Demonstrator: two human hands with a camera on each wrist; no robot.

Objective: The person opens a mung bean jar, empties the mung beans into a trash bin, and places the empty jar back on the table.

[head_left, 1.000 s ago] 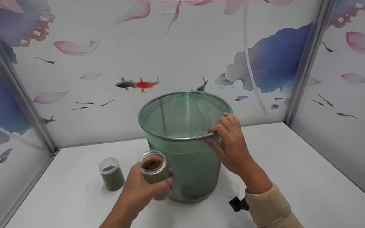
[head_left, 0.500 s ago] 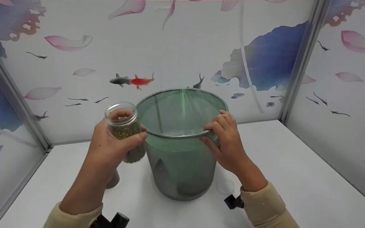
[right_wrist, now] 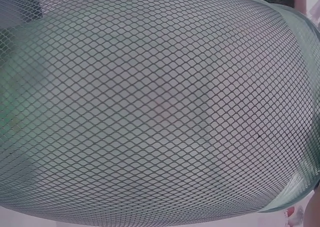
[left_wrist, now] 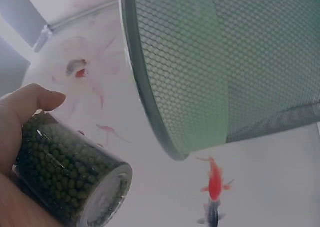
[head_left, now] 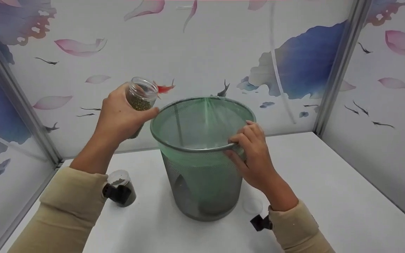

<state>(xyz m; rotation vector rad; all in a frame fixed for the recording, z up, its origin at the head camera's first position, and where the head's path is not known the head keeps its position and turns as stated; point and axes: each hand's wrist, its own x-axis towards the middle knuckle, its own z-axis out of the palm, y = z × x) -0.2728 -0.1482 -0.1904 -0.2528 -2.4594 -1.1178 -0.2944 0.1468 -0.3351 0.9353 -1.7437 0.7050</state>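
Note:
My left hand point(head_left: 120, 112) grips a clear open-topped jar of green beans point(head_left: 141, 102), raised at the left of the bin's rim and tilted slightly toward it. In the left wrist view the jar point(left_wrist: 70, 172) shows many small green beans behind its wall. A dark wire-mesh bin point(head_left: 206, 196) stands on the table, lined with a thin green bag point(head_left: 202, 161) folded over its rim. My right hand point(head_left: 257, 154) holds the rim at the near right, fingers over the top and thumb outside. The right wrist view is filled by the mesh wall point(right_wrist: 160, 107).
A second clear jar point(head_left: 127, 196) with dark contents stands on the white table point(head_left: 146, 225) at left, partly behind my left wrist camera point(head_left: 118, 193). A clear round lid point(head_left: 252, 205) lies right of the bin. Printed panels point(head_left: 202, 45) enclose the back and sides.
My left hand has carried the jar up and left from in front of the bin to beside its rim, then farther up. The right hand keeps its hold on the rim.

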